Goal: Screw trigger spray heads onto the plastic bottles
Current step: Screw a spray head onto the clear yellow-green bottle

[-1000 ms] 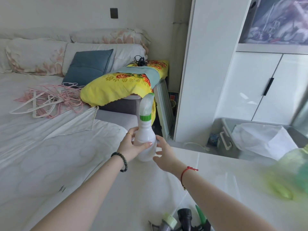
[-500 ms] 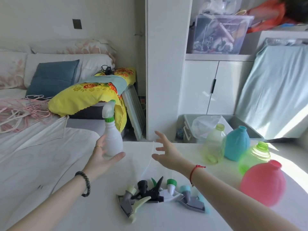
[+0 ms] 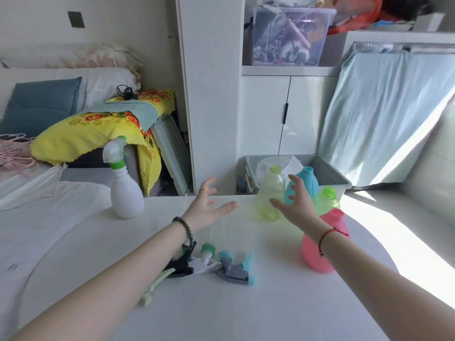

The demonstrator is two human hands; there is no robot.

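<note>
A white bottle (image 3: pixel 126 196) with a white trigger head and green collar stands upright at the table's far left, free of both hands. My left hand (image 3: pixel 206 207) hovers open to its right. My right hand (image 3: pixel 294 204) is open, fingers spread, just in front of a pale green clear bottle (image 3: pixel 269 190) and a blue bottle (image 3: pixel 305 180). Another green bottle (image 3: pixel 327 199) and a pink bottle (image 3: pixel 317 252) stand behind my right wrist. Several loose spray heads (image 3: pixel 209 263) lie in a heap under my left forearm.
The round white table (image 3: pixel 221 311) has a bed (image 3: pixel 37 217) along its left side. A grey bin (image 3: pixel 327 173) with a white bag sits on the floor behind the bottles. White cabinets (image 3: pixel 283 114) stand beyond it.
My left hand let go of the white spray bottle, which now stands on the table, and moved right. My right hand reached toward the capless bottles. The view swung right.
</note>
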